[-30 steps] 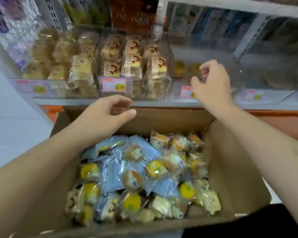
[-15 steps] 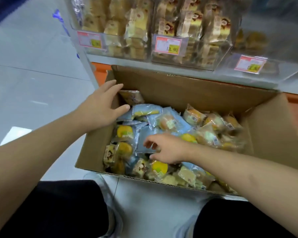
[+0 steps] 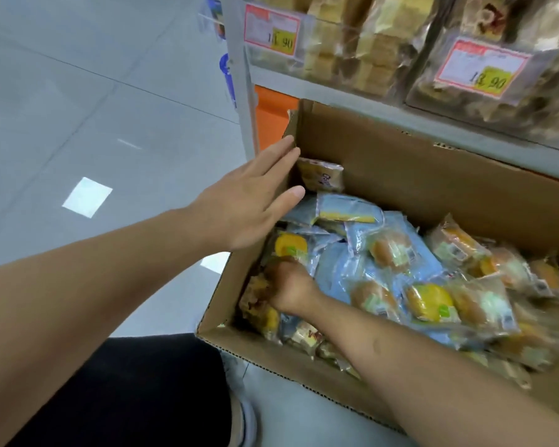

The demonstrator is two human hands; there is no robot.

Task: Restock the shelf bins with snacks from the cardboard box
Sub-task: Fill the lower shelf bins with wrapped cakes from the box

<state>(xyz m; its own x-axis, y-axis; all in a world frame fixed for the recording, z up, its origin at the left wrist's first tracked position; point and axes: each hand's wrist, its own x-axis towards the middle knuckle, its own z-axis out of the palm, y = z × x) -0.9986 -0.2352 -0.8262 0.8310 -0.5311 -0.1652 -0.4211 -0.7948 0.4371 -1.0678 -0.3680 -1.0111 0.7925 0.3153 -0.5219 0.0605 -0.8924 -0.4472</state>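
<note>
An open cardboard box [image 3: 410,175] on the floor holds several wrapped snack cakes [image 3: 391,250] in blue and clear packets. My left hand [image 3: 252,204] lies flat with straight fingers against the box's left wall near its far corner. My right hand [image 3: 288,285] reaches down into the box's near-left corner among the packets, fingers curled into a brownish packet [image 3: 259,298]; the fingertips are hidden and the grip is blurred. Above the box, clear shelf bins [image 3: 352,46] hold stacked wrapped cakes behind price tags [image 3: 273,30].
The grey shelf edge [image 3: 465,124] runs just behind the box, with an orange base panel [image 3: 271,117] below it. Grey tiled floor [image 3: 78,108] spreads to the left. My black-clad leg [image 3: 126,391] and a shoe [image 3: 242,421] are at the bottom.
My right hand came down from the shelf bin into the box, then moved left into the near-left corner. My left hand flattened against the box's left wall. The camera view tilted down and left.
</note>
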